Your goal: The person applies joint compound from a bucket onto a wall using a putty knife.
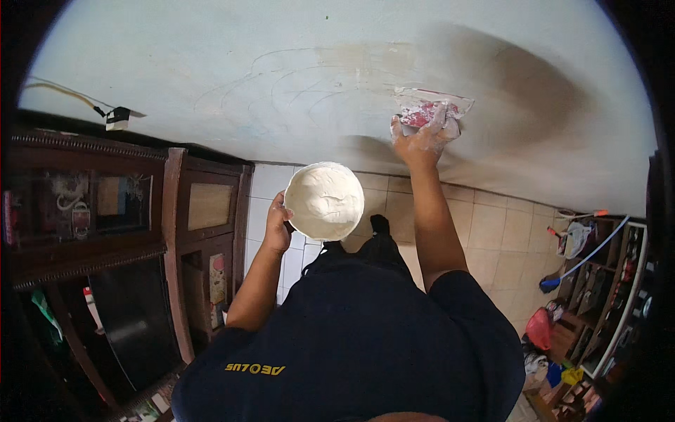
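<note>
Pale wall (211,56) takes up the whole top of the view, with faint curved streaks across it and a brownish patch near the middle. Both hands are busy. The right arm reaches up and away from the body, elbow nearly straight, with the right hand (422,144) up at the wall. Its fingers are curled around a flat scraper (425,114), reddish and caked with white stuff, and the scraper is right up at the wall surface, though I can't tell if the whole edge touches. Fingers are pretty smeared too.

Left arm is bent, forearm angled up in front of the body. The left hand (278,231) grips the left side of a round tub (297,224), which has thick white paste (330,197) inside, its open top facing the camera. So the tub sits just in front of the dark shirt (380,330), lower than the scraper and off to its left.

Around that: tiled floor (492,218) below, dark wooden cabinet (172,232) on the left, cluttered shelf (598,288) on the right with a red bag (539,328) beside it.
</note>
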